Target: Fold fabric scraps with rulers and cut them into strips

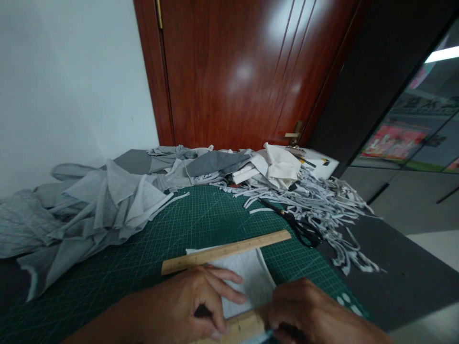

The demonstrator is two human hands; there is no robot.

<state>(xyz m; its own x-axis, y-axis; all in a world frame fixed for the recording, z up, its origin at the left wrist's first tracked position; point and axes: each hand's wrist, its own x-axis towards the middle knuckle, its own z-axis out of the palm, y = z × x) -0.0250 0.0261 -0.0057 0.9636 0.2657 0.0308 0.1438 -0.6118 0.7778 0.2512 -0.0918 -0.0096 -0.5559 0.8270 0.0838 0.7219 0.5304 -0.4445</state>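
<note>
My left hand [193, 306] rests on a piece of light grey fabric [251, 279] lying on the green cutting mat [150, 248], fingers curled and pressing on a wooden ruler [242, 327] at the near edge. My right hand [308, 310] sits closed at that ruler's right end; what it holds is hidden. A second wooden ruler [225, 251] lies across the far edge of the fabric piece.
Crumpled grey fabric [89, 205] is piled along the mat's left and back. A heap of cut grey strips [322, 205] and black scissors [297, 227] lie at the right. White cloth [279, 167] sits near a red-brown door [244, 71].
</note>
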